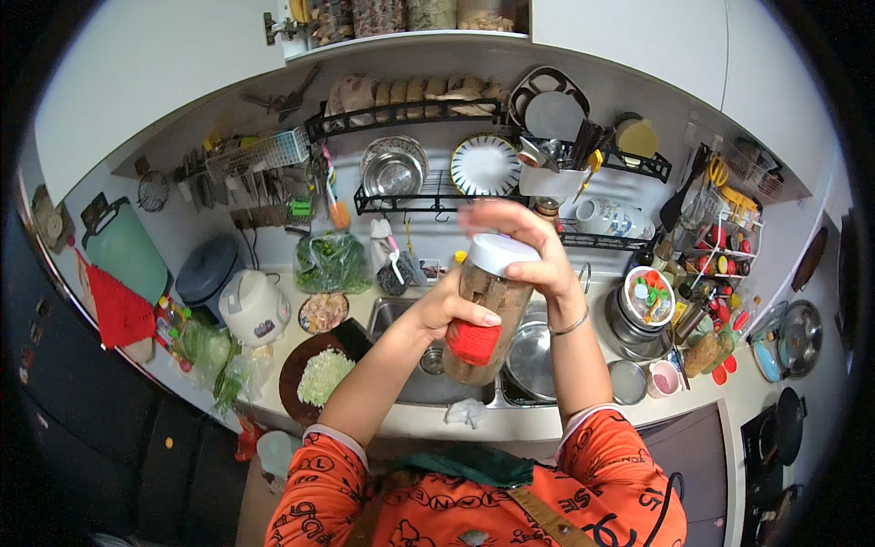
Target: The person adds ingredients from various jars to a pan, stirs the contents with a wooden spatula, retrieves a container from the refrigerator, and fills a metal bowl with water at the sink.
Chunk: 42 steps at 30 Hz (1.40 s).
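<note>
White-lidded jar (486,310) between both hands.

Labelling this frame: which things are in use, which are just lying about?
In use:
left hand around clear jar
right hand on its white lid

Lying about:
chopped cabbage
rice cooker
bag of greens
steel bowl

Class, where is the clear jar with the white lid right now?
In the head view, the clear jar is held up at centre above the sink, the left hand gripping its body and the right hand on its white lid.
</note>
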{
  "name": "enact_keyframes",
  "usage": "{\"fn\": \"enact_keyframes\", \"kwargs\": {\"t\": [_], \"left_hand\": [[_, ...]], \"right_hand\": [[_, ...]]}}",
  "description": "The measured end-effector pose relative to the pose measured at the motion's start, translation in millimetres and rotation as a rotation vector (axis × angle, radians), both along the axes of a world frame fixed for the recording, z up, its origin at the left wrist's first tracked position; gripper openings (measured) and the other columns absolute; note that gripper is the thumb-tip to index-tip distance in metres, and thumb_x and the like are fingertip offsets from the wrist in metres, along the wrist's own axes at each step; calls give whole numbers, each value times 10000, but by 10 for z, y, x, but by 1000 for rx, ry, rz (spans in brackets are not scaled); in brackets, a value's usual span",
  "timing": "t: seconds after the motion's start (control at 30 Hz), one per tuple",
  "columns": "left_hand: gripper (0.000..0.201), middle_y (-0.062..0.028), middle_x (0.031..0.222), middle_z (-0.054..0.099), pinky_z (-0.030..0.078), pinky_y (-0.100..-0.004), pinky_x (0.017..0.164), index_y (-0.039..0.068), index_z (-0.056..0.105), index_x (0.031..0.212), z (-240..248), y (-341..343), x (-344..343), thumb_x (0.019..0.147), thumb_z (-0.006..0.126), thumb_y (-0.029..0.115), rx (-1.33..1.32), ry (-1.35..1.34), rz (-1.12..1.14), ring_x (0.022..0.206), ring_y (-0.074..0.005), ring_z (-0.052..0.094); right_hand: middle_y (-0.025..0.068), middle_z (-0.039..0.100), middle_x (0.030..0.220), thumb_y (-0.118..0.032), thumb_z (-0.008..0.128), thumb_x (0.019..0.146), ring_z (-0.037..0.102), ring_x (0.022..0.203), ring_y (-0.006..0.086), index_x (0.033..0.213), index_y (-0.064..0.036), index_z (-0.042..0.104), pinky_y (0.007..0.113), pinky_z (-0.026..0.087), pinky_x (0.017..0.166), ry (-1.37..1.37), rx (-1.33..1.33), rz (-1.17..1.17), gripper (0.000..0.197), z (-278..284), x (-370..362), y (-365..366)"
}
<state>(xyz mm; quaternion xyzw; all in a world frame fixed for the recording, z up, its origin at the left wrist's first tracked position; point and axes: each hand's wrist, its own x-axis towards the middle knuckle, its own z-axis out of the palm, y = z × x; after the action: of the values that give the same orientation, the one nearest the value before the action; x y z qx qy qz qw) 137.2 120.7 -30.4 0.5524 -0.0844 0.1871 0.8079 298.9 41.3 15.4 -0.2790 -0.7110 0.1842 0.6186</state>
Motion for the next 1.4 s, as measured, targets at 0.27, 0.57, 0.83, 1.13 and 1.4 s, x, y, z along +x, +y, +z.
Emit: {"fn": "enact_keyframes", "kwargs": {"t": [0.27, 0.57, 0.83, 1.13, 1.4], "left_hand": [[632, -61, 1057, 672, 513, -336, 901, -19, 574, 1171, 952, 341, 100, 632, 876, 114, 481, -190, 294, 948, -165, 648], [454, -129, 1133, 656, 517, -423, 901, 19, 627, 1144, 3288, 959, 497, 816, 769, 298, 683, -475, 524, 1037, -238, 639], [571, -191, 1016, 716, 550, -372, 781, -6, 702, 1071, 3821, 1655, 895, 788, 761, 486, 994, -287, 1428, 900, -275, 707], [685, -120, 1204, 634, 404, -504, 984, 271, 650, 1276, 3414, 2330, 1002, 710, 727, 649, 1269, -191, 1836, 1169, -333, 531], [536, -32, 1259, 474, 264, -450, 1015, 340, 660, 1224, 3073, 2316, 1072, 723, 825, 434, 1375, -325, 2005, 1205, -279, 376]], "right_hand": [[112, 705, 1075, -215, 686, 809, 640, 1016, 186, 1059, 9, 708, 338, 488, 939, -184, 53, -320, 336, 1068, -154, 147], [228, 352, 1478, -159, 650, 911, 351, 1383, 305, 1514, -7, 189, 398, 276, 1146, -243, 847, -586, 774, 2341, -43, 1112], [273, 494, 1296, -229, 775, 759, 493, 1191, 413, 1440, -20, 322, 457, 398, 1036, -201, 918, -976, 844, 2774, 421, 2084], [275, 409, 1188, -108, 799, 669, 454, 1116, 471, 1198, -16, 439, 493, 442, 979, -233, 923, -1142, 646, 2718, 493, 2443], [203, 570, 1211, -198, 657, 789, 555, 1133, 374, 1156, -43, 610, 448, 476, 959, -631, 675, -1447, 401, 3085, 616, 1729]]}}
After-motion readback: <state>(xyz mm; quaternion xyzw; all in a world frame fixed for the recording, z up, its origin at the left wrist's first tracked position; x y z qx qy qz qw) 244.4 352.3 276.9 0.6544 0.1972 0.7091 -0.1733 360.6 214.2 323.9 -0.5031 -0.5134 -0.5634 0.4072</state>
